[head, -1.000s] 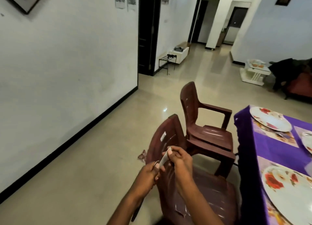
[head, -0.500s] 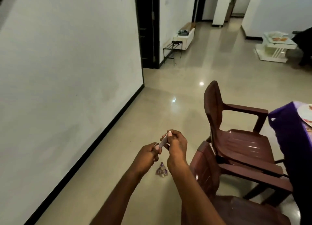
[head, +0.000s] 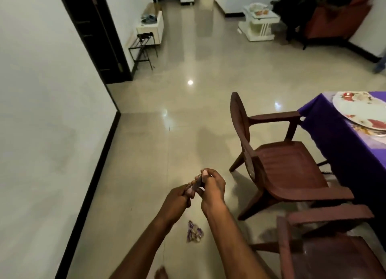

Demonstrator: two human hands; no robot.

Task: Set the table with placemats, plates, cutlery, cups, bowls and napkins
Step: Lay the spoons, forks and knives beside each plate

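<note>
My left hand (head: 179, 197) and my right hand (head: 212, 187) meet in front of me over the floor, both pinching a small flat whitish piece (head: 197, 182) held edge-on; what it is cannot be made out. At the right edge stands the table under a purple cloth (head: 342, 136). A floral plate (head: 359, 109) lies on a patterned placemat (head: 363, 131) at its corner. The table is well to the right of both hands.
Two brown plastic armchairs stand beside the table, one (head: 282, 161) ahead and one (head: 330, 247) at the lower right. A crumpled purple wrapper (head: 194, 232) lies on the tiled floor below my hands. A white wall (head: 41, 111) runs along the left.
The view has tilted down and turned left, so the chairs and table slid to the right. My hands stay together on the small piece, which now looks more edge-on.
</note>
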